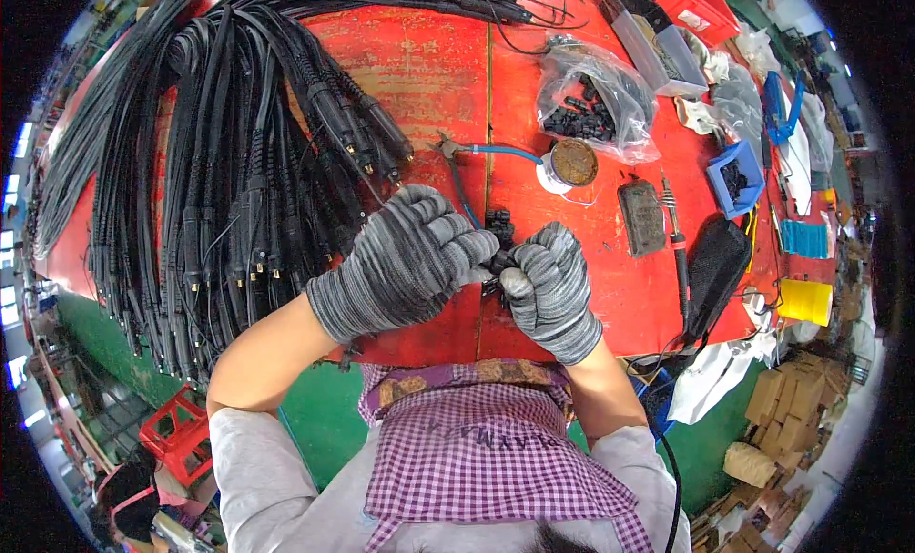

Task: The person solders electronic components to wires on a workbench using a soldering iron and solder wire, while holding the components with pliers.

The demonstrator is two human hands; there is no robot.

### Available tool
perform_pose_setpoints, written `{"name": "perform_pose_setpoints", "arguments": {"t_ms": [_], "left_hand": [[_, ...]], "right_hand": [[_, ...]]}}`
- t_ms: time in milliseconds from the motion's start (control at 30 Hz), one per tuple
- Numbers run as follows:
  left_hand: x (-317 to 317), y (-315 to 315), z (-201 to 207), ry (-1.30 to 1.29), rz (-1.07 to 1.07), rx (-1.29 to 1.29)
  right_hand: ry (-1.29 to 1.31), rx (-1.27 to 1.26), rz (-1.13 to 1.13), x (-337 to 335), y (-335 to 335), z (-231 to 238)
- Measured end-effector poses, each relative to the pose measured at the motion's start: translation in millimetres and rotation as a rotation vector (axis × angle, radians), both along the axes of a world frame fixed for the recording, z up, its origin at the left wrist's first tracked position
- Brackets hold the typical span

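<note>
My left hand [405, 257], in a grey striped knit glove, is closed around a small black plastic piece [501, 260]. Its other end sits in the pinch of my right hand [553, 291], gloved the same way. Most of the piece is hidden by the fingers. Just beyond it on the red table [410, 95] lie some black plastic parts [498, 223]. A thin cable or wire seems to stick out near my left glove. Left of my hands, a thick bundle of black cables [219, 162] with metal-tipped plugs hangs over the near edge.
Farther off lie blue-handled pliers [496, 151], a tin of brown paste [574, 162] and a clear bag [596, 100] of black parts. A soldering iron [677, 248] rests at right beside a dark block [641, 217]. A blue bin [735, 178] stands beyond.
</note>
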State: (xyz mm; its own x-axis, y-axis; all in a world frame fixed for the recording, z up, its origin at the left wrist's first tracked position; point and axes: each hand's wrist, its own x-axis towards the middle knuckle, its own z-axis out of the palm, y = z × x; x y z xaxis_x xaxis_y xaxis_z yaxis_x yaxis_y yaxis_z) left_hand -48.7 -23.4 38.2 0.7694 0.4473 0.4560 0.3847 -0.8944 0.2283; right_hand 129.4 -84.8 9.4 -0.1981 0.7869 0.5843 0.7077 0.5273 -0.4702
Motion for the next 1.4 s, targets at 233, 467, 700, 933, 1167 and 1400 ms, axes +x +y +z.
{"name": "perform_pose_setpoints", "arguments": {"t_ms": [233,467,700,933,1167,1400], "left_hand": [[-6.2,11.1,25.2,0.273,-0.090,-0.664],[-10.2,2.1,4.0,-0.074,-0.111,-0.376],[-9.9,9.3,4.1,0.107,-0.118,-0.478],[-5.1,27.9,27.3,0.249,0.030,-1.603],[-17.2,26.0,21.0,0.074,-0.180,-1.207],[-17.3,20.5,8.7,0.033,-0.071,-0.837]], "right_hand": [[-0.095,0.016,0.083,0.8,3.2,3.7],[-0.102,-0.028,0.064,-0.4,3.0,6.8],[-0.194,-0.033,0.051,1.1,0.6,5.6],[-0.219,0.036,0.088,-2.0,1.2,-1.0],[-0.136,-0.033,0.061,-1.3,5.6,4.2],[-0.171,0.006,0.036,1.3,7.6,0.6]]}}
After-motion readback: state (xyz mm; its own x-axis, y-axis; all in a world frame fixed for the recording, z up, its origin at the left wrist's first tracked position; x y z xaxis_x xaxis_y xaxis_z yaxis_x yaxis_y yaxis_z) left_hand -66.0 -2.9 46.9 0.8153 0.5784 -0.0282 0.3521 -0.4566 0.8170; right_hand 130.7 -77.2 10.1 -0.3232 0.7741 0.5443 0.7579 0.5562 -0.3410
